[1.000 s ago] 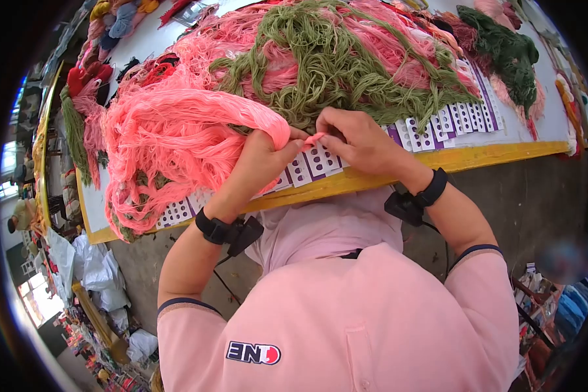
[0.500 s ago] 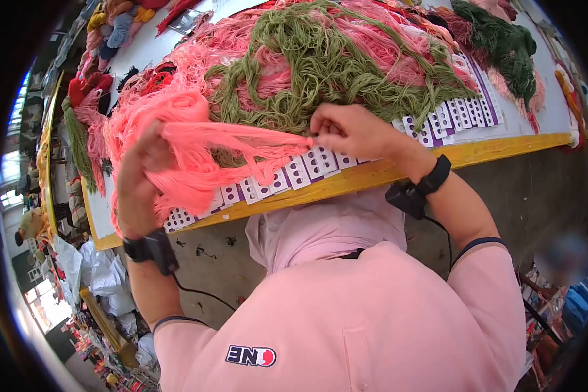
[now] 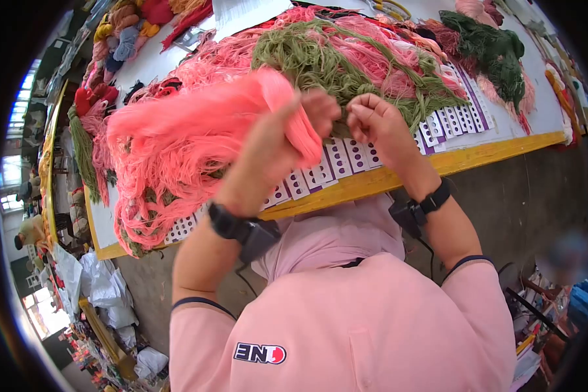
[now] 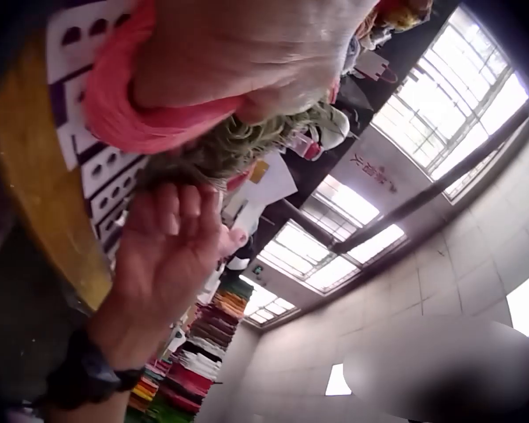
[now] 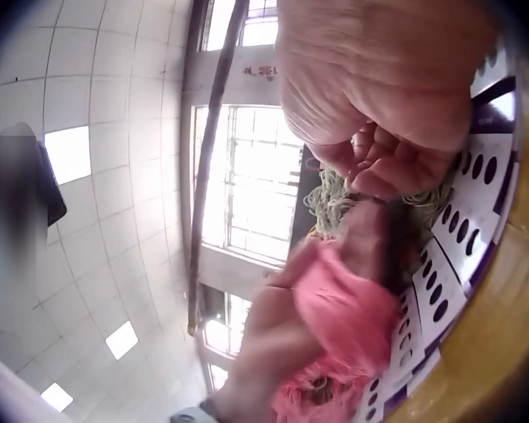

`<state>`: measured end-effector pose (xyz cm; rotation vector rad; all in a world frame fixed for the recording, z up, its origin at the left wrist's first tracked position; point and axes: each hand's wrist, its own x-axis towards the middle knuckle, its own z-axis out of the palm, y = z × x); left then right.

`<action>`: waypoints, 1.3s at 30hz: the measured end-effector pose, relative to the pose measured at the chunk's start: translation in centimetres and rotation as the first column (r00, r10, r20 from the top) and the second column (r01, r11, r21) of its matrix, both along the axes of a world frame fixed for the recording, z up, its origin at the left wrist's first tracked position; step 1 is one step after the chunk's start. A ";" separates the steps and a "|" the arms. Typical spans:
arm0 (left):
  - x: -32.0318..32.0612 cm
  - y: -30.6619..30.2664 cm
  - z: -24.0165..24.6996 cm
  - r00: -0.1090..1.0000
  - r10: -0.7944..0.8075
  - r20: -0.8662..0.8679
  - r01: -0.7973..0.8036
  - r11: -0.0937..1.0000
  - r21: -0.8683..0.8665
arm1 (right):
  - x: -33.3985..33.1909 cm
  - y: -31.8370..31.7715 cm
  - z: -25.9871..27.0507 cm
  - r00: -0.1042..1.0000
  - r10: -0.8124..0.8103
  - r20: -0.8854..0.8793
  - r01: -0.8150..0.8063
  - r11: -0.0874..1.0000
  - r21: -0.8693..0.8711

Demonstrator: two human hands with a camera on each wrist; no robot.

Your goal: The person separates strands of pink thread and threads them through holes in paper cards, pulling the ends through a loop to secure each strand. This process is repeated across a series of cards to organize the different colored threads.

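Note:
My left hand (image 3: 287, 130) passes through the loop of a bright pink yarn skein (image 3: 196, 108), which hangs across the hand and stretches left over the pile. Motion blurs this hand; its fingers extend beyond the loop, loosely bent. The right wrist view also shows the skein (image 5: 344, 308) wrapped about the hand. Just to its right is my right hand (image 3: 382, 127), fingers curled in toward the palm, with no yarn showing between them. In the left wrist view, the right hand (image 4: 172, 238) turns its bent fingers toward the camera.
Olive green yarn (image 3: 326, 65) lies tangled over pink yarn behind the hands. White cards with dark holes (image 3: 340, 157) line the table's yellow front edge (image 3: 490, 151). Dark green yarn (image 3: 503, 59) sits at right, and white bags (image 3: 104, 281) stand on the floor at left.
The left hand swung out left, spreading the pink skein, then came back beside the right hand with the skein looped over it. The right hand has let go of the skein's end.

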<state>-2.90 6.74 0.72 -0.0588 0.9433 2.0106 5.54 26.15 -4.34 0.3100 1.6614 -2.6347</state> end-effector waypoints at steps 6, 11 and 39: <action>3.0 -1.0 -3.2 0.992 -0.022 0.124 0.004 0.990 0.140 | 1.6 -4.3 2.0 0.986 0.105 0.127 -0.146 0.914 0.377; 3.2 -1.8 -3.0 0.996 0.009 0.092 -0.014 0.998 0.060 | 1.5 -5.2 1.5 0.984 0.149 0.099 -0.162 0.977 0.139; 4.0 -2.3 -1.9 0.981 0.030 -0.192 -0.052 0.992 -0.112 | 2.6 -5.2 0.3 0.992 0.015 0.124 0.009 0.982 -0.191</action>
